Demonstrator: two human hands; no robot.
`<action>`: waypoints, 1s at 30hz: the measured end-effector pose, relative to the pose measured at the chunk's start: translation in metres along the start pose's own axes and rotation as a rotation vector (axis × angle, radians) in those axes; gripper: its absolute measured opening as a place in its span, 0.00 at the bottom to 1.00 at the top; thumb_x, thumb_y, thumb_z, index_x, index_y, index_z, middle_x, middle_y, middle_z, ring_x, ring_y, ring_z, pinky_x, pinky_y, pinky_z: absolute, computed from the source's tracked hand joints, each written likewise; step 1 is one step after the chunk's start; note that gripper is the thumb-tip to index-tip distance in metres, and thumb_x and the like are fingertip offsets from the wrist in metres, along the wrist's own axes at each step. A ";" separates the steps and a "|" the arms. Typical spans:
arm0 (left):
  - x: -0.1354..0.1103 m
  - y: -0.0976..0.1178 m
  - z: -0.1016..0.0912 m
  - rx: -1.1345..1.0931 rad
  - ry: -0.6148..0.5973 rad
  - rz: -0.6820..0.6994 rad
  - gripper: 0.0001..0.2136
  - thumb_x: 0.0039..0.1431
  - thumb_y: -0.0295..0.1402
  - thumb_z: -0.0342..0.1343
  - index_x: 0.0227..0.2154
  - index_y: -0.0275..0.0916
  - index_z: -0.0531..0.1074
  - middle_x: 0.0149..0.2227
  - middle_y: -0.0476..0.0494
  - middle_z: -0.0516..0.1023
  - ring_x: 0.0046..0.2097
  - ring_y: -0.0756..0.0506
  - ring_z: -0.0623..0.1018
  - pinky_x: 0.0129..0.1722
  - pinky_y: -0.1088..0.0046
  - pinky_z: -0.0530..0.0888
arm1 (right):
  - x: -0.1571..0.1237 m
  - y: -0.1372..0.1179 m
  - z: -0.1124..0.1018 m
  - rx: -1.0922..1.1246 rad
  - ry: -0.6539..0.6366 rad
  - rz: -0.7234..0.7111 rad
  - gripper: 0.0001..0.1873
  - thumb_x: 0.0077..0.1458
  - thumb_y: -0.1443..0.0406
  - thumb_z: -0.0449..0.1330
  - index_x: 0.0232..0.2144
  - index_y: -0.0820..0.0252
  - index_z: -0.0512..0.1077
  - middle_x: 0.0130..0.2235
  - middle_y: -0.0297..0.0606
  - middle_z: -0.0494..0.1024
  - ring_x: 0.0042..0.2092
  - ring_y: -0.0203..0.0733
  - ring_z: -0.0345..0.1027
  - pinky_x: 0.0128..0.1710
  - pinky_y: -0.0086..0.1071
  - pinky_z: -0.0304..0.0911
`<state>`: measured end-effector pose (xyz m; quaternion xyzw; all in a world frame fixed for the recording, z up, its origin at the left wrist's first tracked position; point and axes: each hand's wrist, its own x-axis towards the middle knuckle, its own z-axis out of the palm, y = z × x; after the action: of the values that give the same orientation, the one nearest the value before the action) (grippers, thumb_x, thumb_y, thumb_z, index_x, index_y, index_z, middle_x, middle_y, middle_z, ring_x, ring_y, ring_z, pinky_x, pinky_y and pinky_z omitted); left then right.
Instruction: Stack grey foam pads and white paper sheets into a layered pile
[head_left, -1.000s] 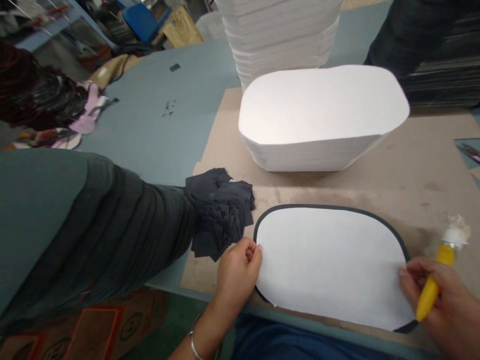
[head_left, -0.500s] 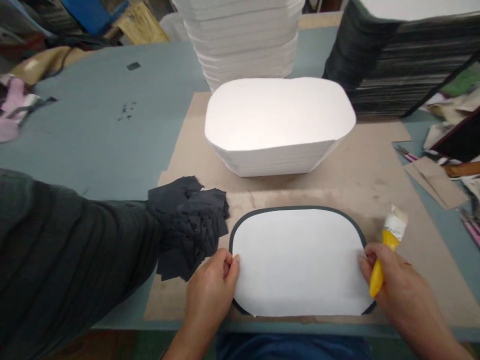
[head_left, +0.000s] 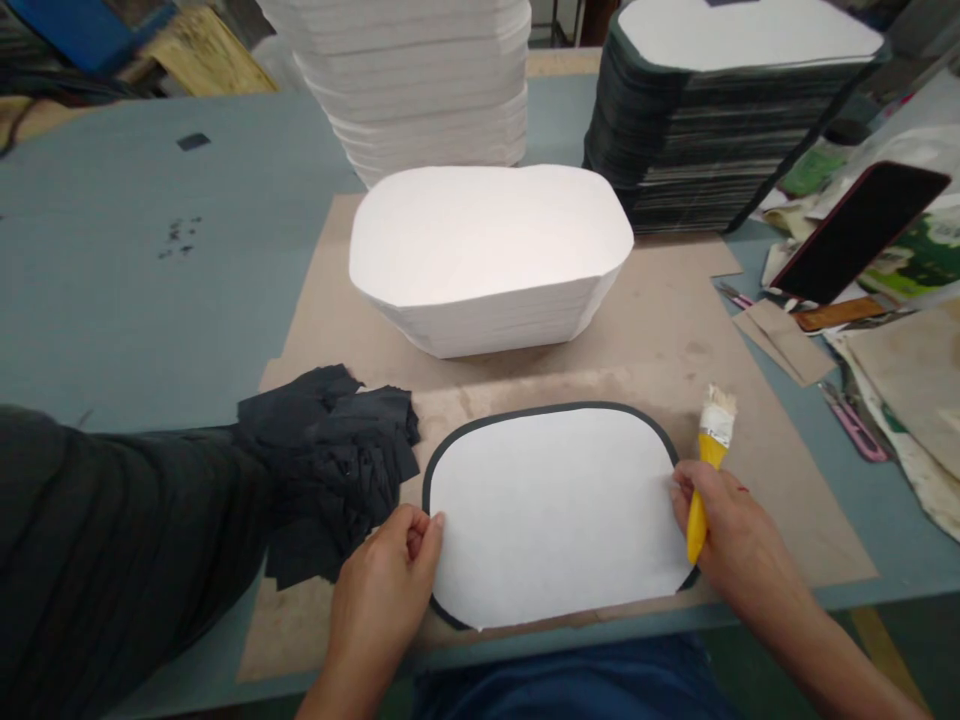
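A white rounded panel [head_left: 555,510] with a black edging strip along its sides and far edge lies before me near the table's front. My left hand [head_left: 386,580] pinches its left edge between thumb and curled fingers. At the right edge my right hand [head_left: 724,520] grips the panel too, while a yellow-handled paintbrush [head_left: 707,445] is tucked in the same hand, bristles pointing away from me. Left of the panel, close to my left hand, is a heap of black fabric pieces [head_left: 337,460]. Brown cardboard [head_left: 652,340] lies beneath the panel.
Behind the panel stands a stack of white panels [head_left: 491,250], with a taller white stack [head_left: 420,80] behind it. A black-edged stack [head_left: 697,140] is at back right. A phone [head_left: 859,230] leans at right, near pink-handled snips [head_left: 855,425]. A dark sleeve [head_left: 135,540] reaches in from the left.
The view has swung to the right, bringing the phone and snips more fully into sight. Both hands keep hold of the panel, which appears slightly turned, its right side farther from me.
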<state>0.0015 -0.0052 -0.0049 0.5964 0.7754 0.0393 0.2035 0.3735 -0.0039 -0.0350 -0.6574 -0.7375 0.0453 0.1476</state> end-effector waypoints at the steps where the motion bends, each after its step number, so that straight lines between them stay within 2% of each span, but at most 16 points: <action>1: -0.001 0.000 -0.002 0.052 0.003 -0.001 0.14 0.68 0.43 0.48 0.29 0.43 0.68 0.26 0.48 0.76 0.29 0.42 0.78 0.28 0.70 0.64 | 0.000 -0.001 -0.001 -0.042 0.002 0.000 0.08 0.69 0.61 0.52 0.45 0.56 0.67 0.35 0.43 0.73 0.38 0.52 0.71 0.38 0.43 0.69; 2: -0.002 0.001 -0.003 0.106 0.023 0.009 0.13 0.69 0.42 0.48 0.31 0.43 0.69 0.28 0.47 0.78 0.30 0.42 0.79 0.28 0.70 0.65 | 0.001 -0.001 -0.003 -0.090 0.009 -0.004 0.09 0.68 0.60 0.52 0.46 0.57 0.67 0.35 0.44 0.73 0.39 0.53 0.71 0.39 0.44 0.69; 4: -0.005 0.006 -0.005 0.188 0.140 0.088 0.10 0.70 0.40 0.49 0.38 0.41 0.71 0.37 0.41 0.81 0.37 0.38 0.81 0.31 0.67 0.70 | 0.002 0.001 -0.005 -0.166 0.038 -0.053 0.12 0.67 0.60 0.54 0.50 0.58 0.67 0.40 0.48 0.75 0.42 0.56 0.70 0.41 0.47 0.69; 6: -0.007 0.018 -0.002 0.200 0.309 0.265 0.12 0.70 0.37 0.50 0.46 0.36 0.72 0.47 0.33 0.80 0.49 0.35 0.80 0.43 0.61 0.76 | 0.004 0.006 -0.005 -0.182 0.058 -0.153 0.15 0.66 0.63 0.54 0.54 0.57 0.66 0.49 0.51 0.76 0.45 0.57 0.69 0.45 0.49 0.68; 7: -0.007 0.026 0.001 0.187 0.371 0.376 0.14 0.71 0.36 0.50 0.51 0.34 0.72 0.53 0.30 0.78 0.56 0.34 0.78 0.51 0.58 0.76 | 0.005 0.010 -0.004 -0.178 0.056 -0.203 0.16 0.65 0.65 0.54 0.54 0.56 0.66 0.53 0.50 0.76 0.46 0.57 0.69 0.46 0.50 0.68; 9: -0.006 0.045 0.012 0.162 0.399 0.572 0.19 0.71 0.34 0.50 0.60 0.32 0.68 0.64 0.29 0.71 0.67 0.34 0.69 0.64 0.55 0.70 | 0.007 0.017 -0.001 -0.182 0.040 -0.264 0.17 0.64 0.67 0.53 0.55 0.55 0.66 0.55 0.48 0.76 0.47 0.57 0.69 0.47 0.50 0.67; 11: -0.003 0.064 0.024 0.167 0.332 0.680 0.24 0.72 0.38 0.50 0.67 0.37 0.62 0.72 0.35 0.61 0.73 0.35 0.59 0.70 0.49 0.62 | 0.008 0.022 0.000 -0.198 0.029 -0.273 0.17 0.64 0.66 0.53 0.55 0.56 0.67 0.53 0.48 0.78 0.46 0.58 0.70 0.46 0.51 0.67; 13: 0.001 0.077 0.035 0.181 0.261 0.701 0.27 0.72 0.45 0.50 0.70 0.44 0.59 0.75 0.41 0.54 0.75 0.34 0.54 0.71 0.42 0.57 | 0.009 0.022 -0.002 -0.196 0.023 -0.253 0.16 0.66 0.63 0.52 0.54 0.57 0.68 0.49 0.48 0.79 0.44 0.58 0.71 0.44 0.51 0.67; 15: 0.004 0.081 0.043 0.183 0.223 0.689 0.29 0.72 0.51 0.48 0.70 0.48 0.59 0.76 0.44 0.52 0.75 0.34 0.52 0.72 0.38 0.54 | 0.010 0.018 -0.011 -0.140 0.010 -0.218 0.17 0.68 0.58 0.52 0.53 0.59 0.70 0.45 0.48 0.80 0.42 0.57 0.72 0.42 0.50 0.68; 19: 0.006 0.078 0.048 0.177 0.213 0.680 0.29 0.72 0.53 0.45 0.71 0.48 0.58 0.76 0.46 0.50 0.76 0.36 0.51 0.72 0.37 0.53 | 0.021 0.000 -0.041 0.161 0.049 -0.212 0.18 0.70 0.54 0.52 0.52 0.54 0.73 0.41 0.41 0.82 0.37 0.45 0.76 0.36 0.35 0.70; 22: 0.005 0.077 0.046 0.160 0.225 0.687 0.29 0.72 0.53 0.45 0.70 0.48 0.58 0.76 0.45 0.52 0.76 0.35 0.52 0.71 0.36 0.54 | 0.047 -0.015 -0.062 0.304 0.119 -0.278 0.21 0.69 0.54 0.55 0.59 0.52 0.73 0.44 0.40 0.82 0.38 0.42 0.78 0.38 0.32 0.69; 23: 0.004 0.078 0.045 0.148 0.234 0.688 0.29 0.72 0.52 0.46 0.70 0.46 0.59 0.75 0.44 0.53 0.75 0.35 0.53 0.71 0.36 0.55 | 0.058 -0.021 -0.066 0.343 0.139 -0.279 0.21 0.68 0.54 0.56 0.58 0.53 0.73 0.46 0.41 0.82 0.40 0.42 0.78 0.41 0.33 0.69; 25: 0.001 0.078 0.042 0.113 0.272 0.676 0.26 0.73 0.48 0.47 0.68 0.42 0.62 0.74 0.40 0.58 0.74 0.36 0.56 0.71 0.40 0.57 | 0.083 -0.037 -0.068 0.468 0.156 -0.227 0.17 0.69 0.54 0.55 0.51 0.53 0.77 0.45 0.41 0.82 0.40 0.42 0.78 0.42 0.34 0.70; 28: -0.004 0.078 0.036 0.064 0.339 0.591 0.18 0.72 0.38 0.52 0.60 0.38 0.70 0.66 0.36 0.70 0.68 0.37 0.67 0.69 0.48 0.64 | 0.109 -0.071 -0.057 0.698 0.060 -0.112 0.19 0.70 0.51 0.54 0.38 0.55 0.78 0.32 0.36 0.80 0.33 0.39 0.76 0.35 0.31 0.69; 30: -0.007 0.076 0.033 0.054 0.343 0.540 0.14 0.69 0.34 0.56 0.56 0.39 0.73 0.60 0.37 0.74 0.63 0.36 0.72 0.65 0.50 0.69 | 0.117 -0.092 -0.045 0.768 -0.037 -0.102 0.21 0.69 0.49 0.55 0.33 0.55 0.76 0.28 0.33 0.77 0.31 0.38 0.74 0.33 0.30 0.67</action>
<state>0.0842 0.0042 -0.0103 0.7704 0.6130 0.1714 0.0360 0.2873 0.0935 0.0507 -0.5158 -0.7011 0.3226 0.3720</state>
